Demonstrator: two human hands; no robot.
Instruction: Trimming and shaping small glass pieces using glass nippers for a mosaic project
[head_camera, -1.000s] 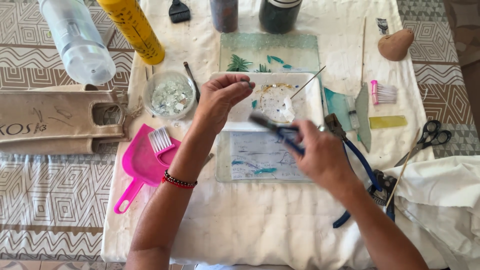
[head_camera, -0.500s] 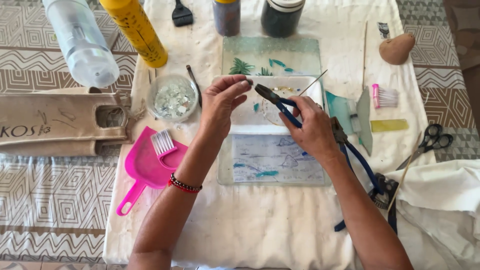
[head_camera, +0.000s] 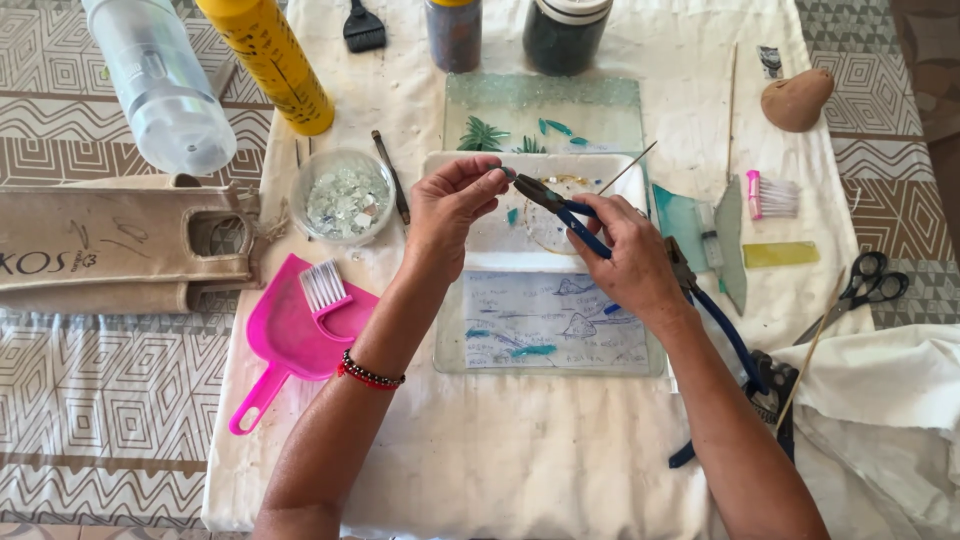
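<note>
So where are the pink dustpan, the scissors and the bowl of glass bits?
pink dustpan (head_camera: 290, 340), head view, on its flat pan.
scissors (head_camera: 868, 282), head view, near the handle loops.
bowl of glass bits (head_camera: 343, 196), head view, on the glass pieces inside.

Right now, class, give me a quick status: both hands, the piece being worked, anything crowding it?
Left hand pinches small glass piece. Right hand grips blue-handled pliers, tips at the piece. Both above white tray; nothing between them.

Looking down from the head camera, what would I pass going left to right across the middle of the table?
Tan bag → pink dustpan → left hand → blue-handled pliers → right hand → pink brush → scissors.
</note>
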